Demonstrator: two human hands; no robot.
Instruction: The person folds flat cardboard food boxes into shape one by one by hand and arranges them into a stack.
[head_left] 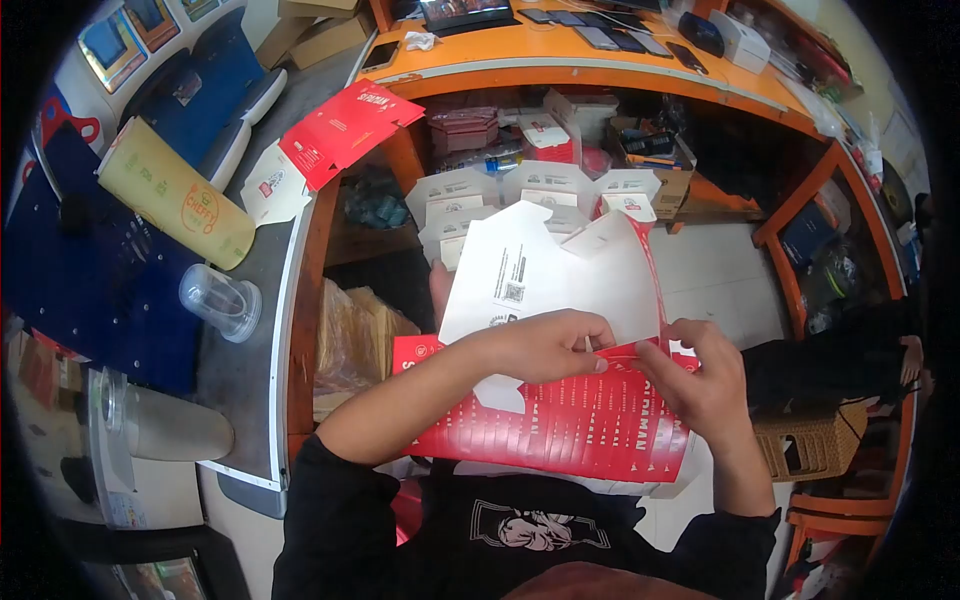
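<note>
An unfolded cardboard box sheet (575, 270), white inside with printed text and red outside, lies over my lap. My left hand (555, 345) bends across it, thumb and fingers closed on the near red edge. Just to the right, my right hand (705, 385) pinches the same edge and its corner between thumb and fingers. Beneath both hands is a fanned stack of red printed box sheets (560, 425) with white lettering. The fingertips of both hands are partly hidden by the card.
Several folded white boxes (460, 210) stand on the floor ahead. An orange desk (480, 80) holds phones. On the left counter are red flat sheets (350, 125), a yellow paper roll (175, 195) and a clear plastic cup (220, 300). A woven basket (815, 440) sits at right.
</note>
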